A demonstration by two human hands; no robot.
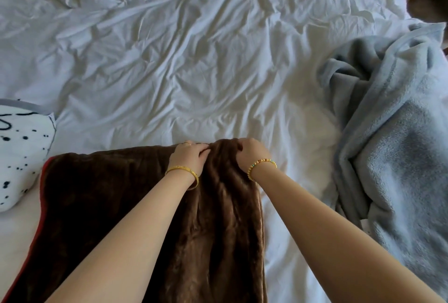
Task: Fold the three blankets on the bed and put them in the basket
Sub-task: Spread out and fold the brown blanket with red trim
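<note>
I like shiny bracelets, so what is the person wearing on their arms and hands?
No sleeves show; both forearms are bare. The left hand has a plain gold bangle at the wrist and a thin ring on one finger. The right hand has a bracelet of small gold beads with a few turquoise ones.

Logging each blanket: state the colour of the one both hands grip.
Dark brown blanket, red edge along its left side; head view.

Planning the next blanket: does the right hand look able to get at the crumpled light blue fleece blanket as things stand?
Probably yes. The light blue fleece blanket lies uncovered on the white bed sheet, on the right hand's side, with nothing between them. But that hand now grips the brown plush blanket and must let go first.
</note>
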